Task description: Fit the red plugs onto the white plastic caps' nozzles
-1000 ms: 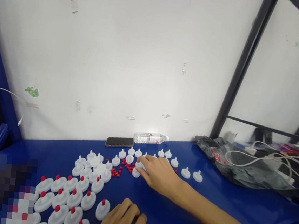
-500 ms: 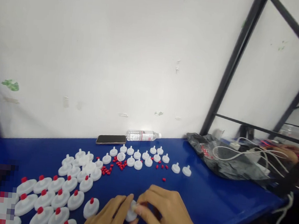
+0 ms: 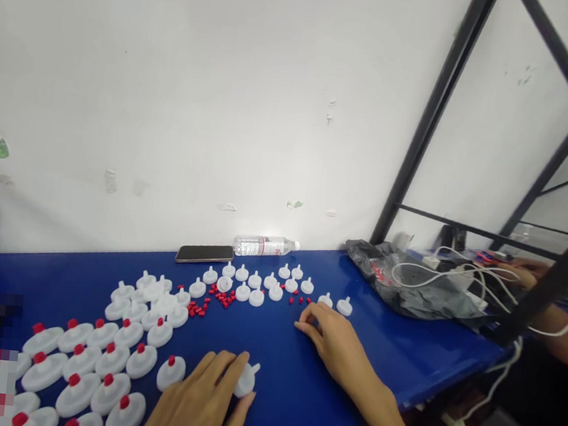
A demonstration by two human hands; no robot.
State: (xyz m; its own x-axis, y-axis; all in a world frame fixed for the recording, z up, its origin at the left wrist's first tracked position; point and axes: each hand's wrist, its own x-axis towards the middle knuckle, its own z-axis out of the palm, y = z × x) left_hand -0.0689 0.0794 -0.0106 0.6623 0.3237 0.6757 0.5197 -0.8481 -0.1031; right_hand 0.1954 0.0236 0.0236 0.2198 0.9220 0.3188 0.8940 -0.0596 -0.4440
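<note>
My left hand grips a white plastic funnel-like disc between thumb and fingers. The disc is tilted, and its bare spout points up and to the right. Farther out on the right, my right hand is at the tabletop with thumb and index fingertips pinched together. Whatever lies between those fingertips is hidden. Beyond it are a few loose small red caps and two white discs with bare spouts. Left of my left hand stands a white disc with a red cap on its spout.
Rows of red-capped discs fill the left side of the blue table. Behind them are a cluster of bare discs and a red cap pile. A phone, bottle and black plastic bag lie farther back.
My right hand has left the disc and moved away to the right, onto the spot where a lone red cap lay. My left hand still holds the disc, its spout now showing.
</note>
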